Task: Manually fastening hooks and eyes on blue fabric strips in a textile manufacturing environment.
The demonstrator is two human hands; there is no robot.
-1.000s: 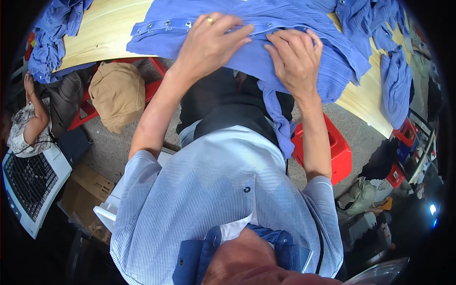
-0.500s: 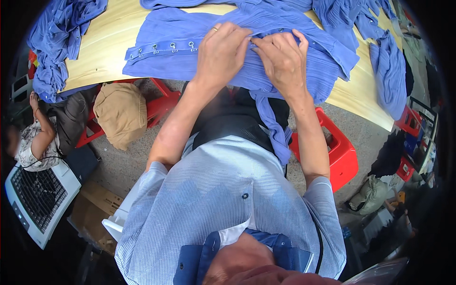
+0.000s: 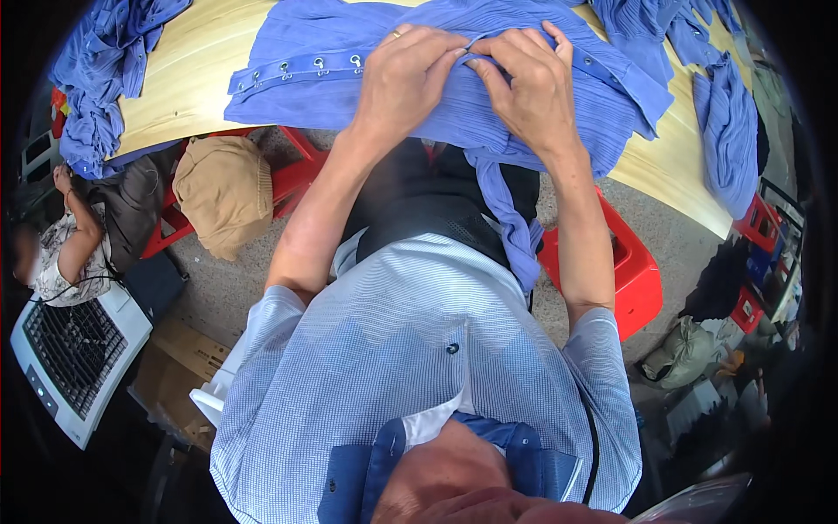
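Left hand [image 3: 408,80]: fingertips closed, pinching blue crinkled-cloth garment [image 3: 305,106]; right hand [image 3: 531,87]: likewise; garment: flat on pale wood-grained table [image 3: 196,74]

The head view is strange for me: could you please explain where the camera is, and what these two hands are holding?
It is a head-worn, wide fisheye camera looking down, so straight edges bend. No robot is here: the bare left hand and right hand belong to the wearer. Their fingers pinch a blue garment near its row of metal fastenings. The garment is spread on a pale wooden table, and more blue clothing lies to both sides.
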